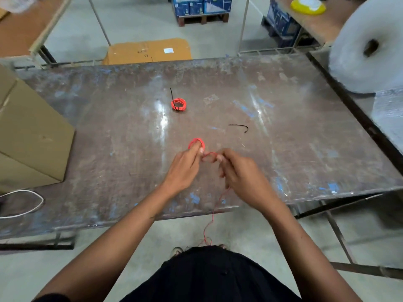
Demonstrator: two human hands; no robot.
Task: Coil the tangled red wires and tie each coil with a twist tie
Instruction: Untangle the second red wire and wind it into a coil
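In the head view, a small red coil [197, 143] is held over the desk [283, 131] on the curled fingers of the left hand [185, 166], while the feeding strand is pinched by the right hand [242, 173]. The loose red wire [214, 211] is seen trailing off the near desk edge toward the floor, where its end is hidden. A finished coil [178, 104], already bound with a black tie, lies farther back, and a spare twist tie [238, 127] lies well apart to the right. The hanging tail could probably snag or knot below the edge and jerk the loops loose. If the left grip is relaxed when the tie is reached for, the springy coil may well unwind.
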